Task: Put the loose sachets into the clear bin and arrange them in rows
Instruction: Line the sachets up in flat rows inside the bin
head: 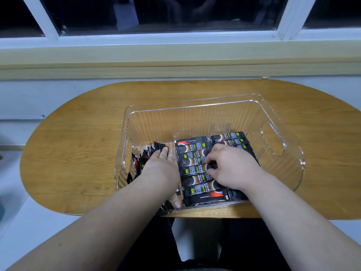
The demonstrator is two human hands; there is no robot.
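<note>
Tidying rows in the clear ribbed plastic bin [195, 107], you press your left hand [160, 165] flat on the left-side black stick sachets [136, 165] while your right hand [232, 169] pinches a middle-row one; next, probably seat it straight.

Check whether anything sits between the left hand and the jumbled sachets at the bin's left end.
Nothing visible does. The left hand rests on the jumbled sachets inside the clear bin; the right hand pinches a sachet in the middle row.

Oval wooden table [74, 145] below dark window [166, 12]
</note>
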